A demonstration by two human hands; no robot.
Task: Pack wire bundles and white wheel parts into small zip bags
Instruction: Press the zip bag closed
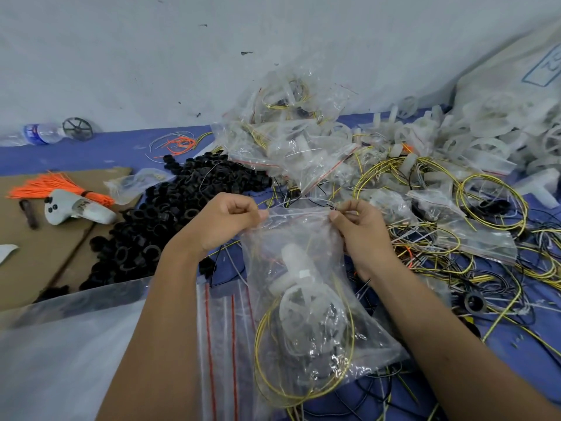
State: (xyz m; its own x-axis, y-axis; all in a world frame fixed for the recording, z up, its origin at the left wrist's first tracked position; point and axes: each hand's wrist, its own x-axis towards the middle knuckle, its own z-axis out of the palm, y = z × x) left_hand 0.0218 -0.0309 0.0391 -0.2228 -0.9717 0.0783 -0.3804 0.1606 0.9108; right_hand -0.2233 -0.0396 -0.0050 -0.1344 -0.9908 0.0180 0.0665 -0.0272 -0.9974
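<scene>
I hold a clear zip bag (pixel 306 253) by its top edge, just above the table. My left hand (pixel 224 220) pinches the left end of the zip strip and my right hand (pixel 361 229) pinches the right end. Inside the bag lie a white wheel part (pixel 299 302) and a coil of yellow wire (pixel 261 338) with some black wire. Loose yellow and black wire bundles (pixel 491 202) are strewn at the right. More white wheel parts (pixel 498 135) are heaped at the far right. Several filled bags (pixel 291 138) are piled ahead of my hands.
A heap of black plastic rings (pixel 170 214) lies at the left. Empty zip bags with red strips (pixel 224 338) lie under my left forearm. Orange ties (pixel 51 186), a white controller (pixel 76 211) and cardboard (pixel 36 262) sit at far left. A water bottle (pixel 39 133) lies by the wall.
</scene>
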